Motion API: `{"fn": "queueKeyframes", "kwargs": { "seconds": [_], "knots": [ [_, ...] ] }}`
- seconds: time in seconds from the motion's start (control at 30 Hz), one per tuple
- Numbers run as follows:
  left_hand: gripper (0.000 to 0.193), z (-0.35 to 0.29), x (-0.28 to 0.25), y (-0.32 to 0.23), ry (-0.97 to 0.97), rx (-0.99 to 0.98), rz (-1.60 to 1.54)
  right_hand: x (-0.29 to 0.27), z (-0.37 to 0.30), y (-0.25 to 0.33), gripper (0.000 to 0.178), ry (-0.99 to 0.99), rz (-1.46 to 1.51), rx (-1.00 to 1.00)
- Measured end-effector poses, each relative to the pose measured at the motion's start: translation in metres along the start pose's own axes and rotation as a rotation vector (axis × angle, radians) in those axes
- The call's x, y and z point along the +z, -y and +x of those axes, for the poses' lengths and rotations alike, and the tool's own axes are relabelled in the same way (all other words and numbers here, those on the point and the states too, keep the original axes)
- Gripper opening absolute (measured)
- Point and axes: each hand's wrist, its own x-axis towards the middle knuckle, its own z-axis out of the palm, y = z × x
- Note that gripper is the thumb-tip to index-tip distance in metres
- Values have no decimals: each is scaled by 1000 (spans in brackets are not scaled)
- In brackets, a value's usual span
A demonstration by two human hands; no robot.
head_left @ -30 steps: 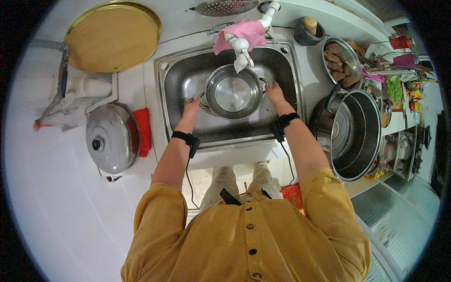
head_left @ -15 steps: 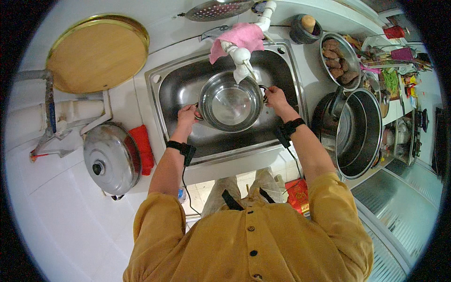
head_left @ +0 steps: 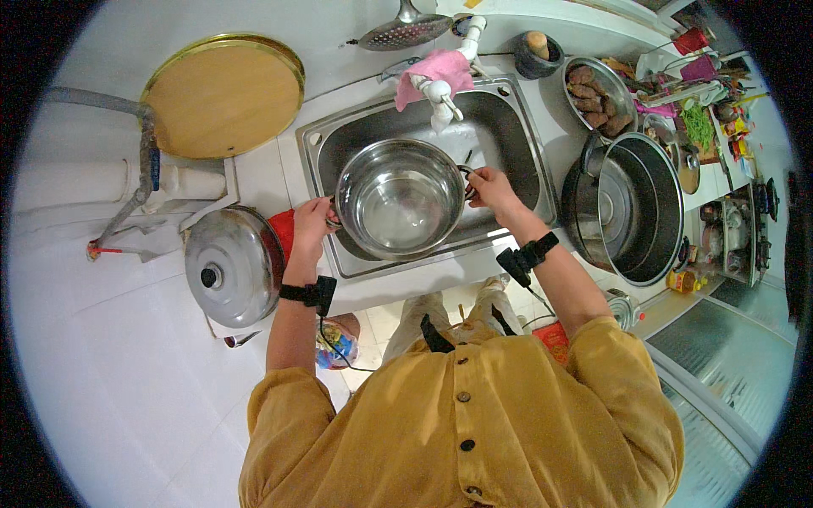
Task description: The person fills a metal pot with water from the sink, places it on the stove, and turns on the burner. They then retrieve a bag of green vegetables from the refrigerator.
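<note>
Between my two hands I hold a shiny steel pot (head_left: 402,199) by its side handles, over the front left part of the metal sink (head_left: 508,135). Clear water seems to lie in the bottom of the pot. My left hand (head_left: 313,222) is closed round the left handle, and my right hand (head_left: 493,190) grips the right one. Behind the pot, the white tap (head_left: 436,91) has a pink cloth (head_left: 445,72) draped over its pipe.
To the left stand a domed lidded pan (head_left: 233,267), a red cloth (head_left: 284,229) and a round tray (head_left: 229,97). At right are a large dark pot (head_left: 652,212), a steel bowl (head_left: 628,108) of brown tubers and a stone mortar (head_left: 538,61). A perforated skimmer (head_left: 406,32) hangs behind.
Both hands have brought the pot up and toward me, a little to the left, away from under the tap. It looks larger now. The whole view has shifted slightly.
</note>
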Motion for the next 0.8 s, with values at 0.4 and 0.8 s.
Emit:
{"fn": "queueKeyframes", "kwargs": {
  "seconds": [0.4,0.8],
  "knots": [
    [25,-121,0,-84,-13,292,-117,-35,-142,17,17,111,341,-149],
    [31,-192,152,-193,418,413,-82,-188,-279,12,24,-9,628,-329]
  ]
}}
